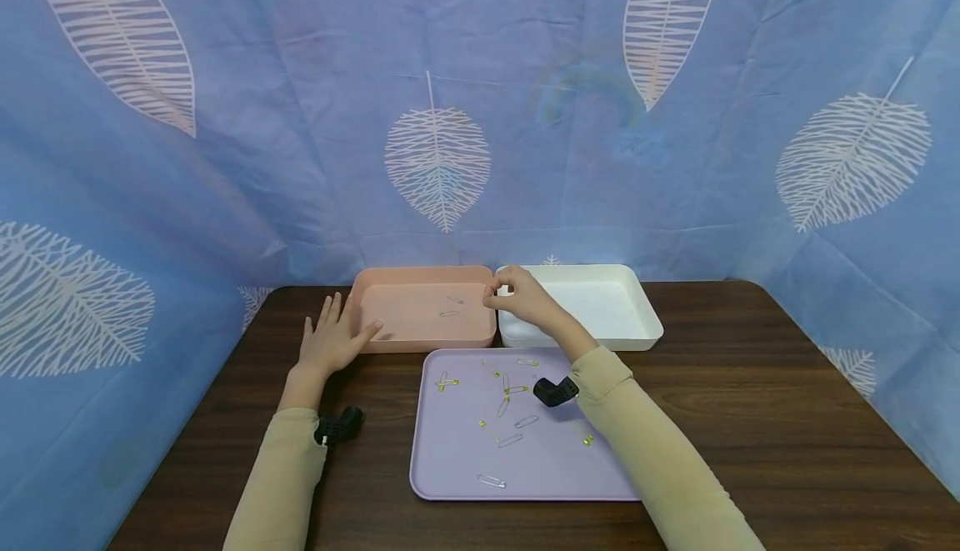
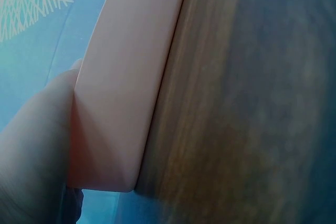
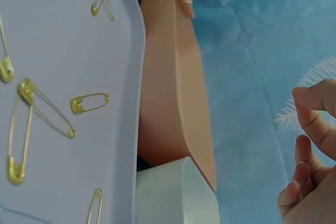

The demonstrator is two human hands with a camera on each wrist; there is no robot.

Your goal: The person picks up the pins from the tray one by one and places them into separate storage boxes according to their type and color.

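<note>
At the pink tray's (image 1: 427, 345) left end, my left hand (image 1: 328, 349) rests with spread fingers, its thumb over the front rim. My right hand (image 1: 527, 296) is raised where the pink tray meets the white tray (image 1: 581, 344). Its thumb and index finger curl into a ring, tips together; no object shows between them in the head or right wrist view. Two silver safety pins (image 1: 448, 313) lie inside the pink tray. On the lavender tray (image 1: 450, 459) are several gold-coloured safety pins (image 3: 90, 103) and a few silver ones, such as a safety pin (image 1: 491, 481).
A dark wooden table (image 1: 750, 418) carries the trays, with the pink and white ones side by side behind the lavender one. Blue cloth (image 1: 322, 159) with white leaf prints hangs behind. My right forearm (image 1: 652, 451) covers part of the lavender tray's right side.
</note>
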